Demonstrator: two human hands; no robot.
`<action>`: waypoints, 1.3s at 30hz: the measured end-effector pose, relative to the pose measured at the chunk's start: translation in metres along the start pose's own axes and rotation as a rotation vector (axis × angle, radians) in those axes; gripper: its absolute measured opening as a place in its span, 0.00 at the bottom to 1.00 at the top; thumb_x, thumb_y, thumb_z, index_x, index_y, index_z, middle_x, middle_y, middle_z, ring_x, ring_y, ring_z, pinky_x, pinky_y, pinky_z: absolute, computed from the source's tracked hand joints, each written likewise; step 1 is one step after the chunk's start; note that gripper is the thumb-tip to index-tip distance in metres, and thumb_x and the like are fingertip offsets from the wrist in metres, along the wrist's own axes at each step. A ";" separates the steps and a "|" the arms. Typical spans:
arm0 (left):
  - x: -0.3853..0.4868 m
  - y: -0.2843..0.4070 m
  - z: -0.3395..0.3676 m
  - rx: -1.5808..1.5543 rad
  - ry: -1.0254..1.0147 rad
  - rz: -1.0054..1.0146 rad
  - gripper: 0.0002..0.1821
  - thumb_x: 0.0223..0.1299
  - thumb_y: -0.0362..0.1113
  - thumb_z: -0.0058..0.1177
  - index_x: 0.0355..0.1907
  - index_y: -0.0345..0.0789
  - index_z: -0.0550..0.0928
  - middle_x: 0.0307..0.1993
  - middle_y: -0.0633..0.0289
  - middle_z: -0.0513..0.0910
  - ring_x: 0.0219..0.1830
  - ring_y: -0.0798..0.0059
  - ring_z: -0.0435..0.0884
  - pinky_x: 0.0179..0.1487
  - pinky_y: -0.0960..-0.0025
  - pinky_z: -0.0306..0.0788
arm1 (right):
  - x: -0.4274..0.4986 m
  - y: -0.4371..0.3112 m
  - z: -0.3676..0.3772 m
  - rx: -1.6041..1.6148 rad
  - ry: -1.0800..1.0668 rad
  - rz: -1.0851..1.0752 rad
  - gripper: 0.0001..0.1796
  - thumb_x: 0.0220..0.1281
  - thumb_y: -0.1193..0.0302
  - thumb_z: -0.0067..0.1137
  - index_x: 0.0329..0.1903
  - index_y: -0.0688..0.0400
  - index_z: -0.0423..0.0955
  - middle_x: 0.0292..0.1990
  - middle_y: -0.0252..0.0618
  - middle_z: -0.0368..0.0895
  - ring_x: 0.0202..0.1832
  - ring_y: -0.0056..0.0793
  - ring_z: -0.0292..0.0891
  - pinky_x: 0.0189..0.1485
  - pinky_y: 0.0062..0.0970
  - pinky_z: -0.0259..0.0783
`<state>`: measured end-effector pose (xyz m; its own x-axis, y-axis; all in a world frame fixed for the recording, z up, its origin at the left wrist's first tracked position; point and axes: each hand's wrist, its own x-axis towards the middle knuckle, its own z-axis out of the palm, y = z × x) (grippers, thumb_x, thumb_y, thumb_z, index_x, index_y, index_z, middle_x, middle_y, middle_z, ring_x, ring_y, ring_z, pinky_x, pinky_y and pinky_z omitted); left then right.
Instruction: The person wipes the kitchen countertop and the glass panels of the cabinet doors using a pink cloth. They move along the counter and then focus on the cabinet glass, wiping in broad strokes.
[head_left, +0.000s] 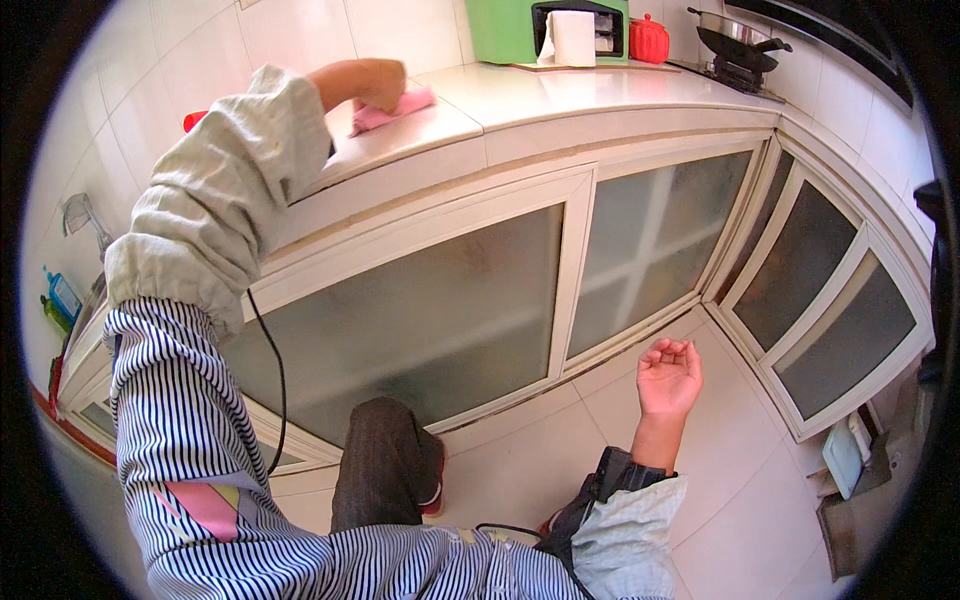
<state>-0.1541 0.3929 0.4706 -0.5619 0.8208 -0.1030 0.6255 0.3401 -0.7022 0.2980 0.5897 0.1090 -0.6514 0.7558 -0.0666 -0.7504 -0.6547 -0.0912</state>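
Observation:
My left hand (375, 84) is pressed down on a folded pink cloth (401, 111) and grips it against the white tiled countertop (525, 94). The hand is slightly blurred, and its fingertips are hidden from view. Lower down, my right hand (670, 375) hangs in the air above the tiled floor, palm up and holding nothing. Its fingers are loosely curled. Grey-green sleeve covers (217, 172) are pulled over both forearms, and a black band (637, 471) circles the right wrist.
Frosted-glass cabinet doors (420, 315) line the counter's front. At the back stand a green box (506, 30), a paper roll (574, 39), a red lidded jar (648, 39) and a wok (739, 49) on a stove. A faucet (86, 214) and blue bottle (64, 296) are far left.

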 end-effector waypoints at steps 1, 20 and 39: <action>0.005 0.012 -0.013 -0.126 0.036 -0.040 0.14 0.53 0.39 0.57 0.32 0.29 0.86 0.26 0.52 0.85 0.25 0.64 0.79 0.31 0.61 0.73 | 0.000 0.000 0.000 0.001 0.014 -0.007 0.07 0.65 0.68 0.54 0.31 0.55 0.76 0.29 0.31 0.78 0.40 0.31 0.76 0.39 0.29 0.70; -0.114 0.079 -0.050 -0.725 0.416 0.147 0.15 0.61 0.32 0.56 0.49 0.31 0.84 0.40 0.52 0.86 0.37 0.66 0.83 0.44 0.66 0.76 | 0.001 0.001 -0.002 -0.047 -0.009 -0.018 0.08 0.65 0.68 0.54 0.30 0.54 0.75 0.29 0.30 0.79 0.40 0.31 0.77 0.39 0.29 0.70; -0.015 0.189 -0.138 -0.196 0.691 0.079 0.07 0.52 0.32 0.56 0.33 0.32 0.84 0.32 0.47 0.84 0.38 0.49 0.84 0.39 0.53 0.76 | 0.002 0.000 0.000 0.027 0.050 -0.019 0.06 0.64 0.68 0.55 0.31 0.54 0.74 0.29 0.31 0.79 0.39 0.31 0.77 0.40 0.29 0.70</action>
<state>0.0476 0.5084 0.4366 -0.0804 0.9269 0.3665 0.7725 0.2903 -0.5648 0.2973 0.5912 0.1091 -0.6308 0.7674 -0.1149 -0.7660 -0.6395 -0.0657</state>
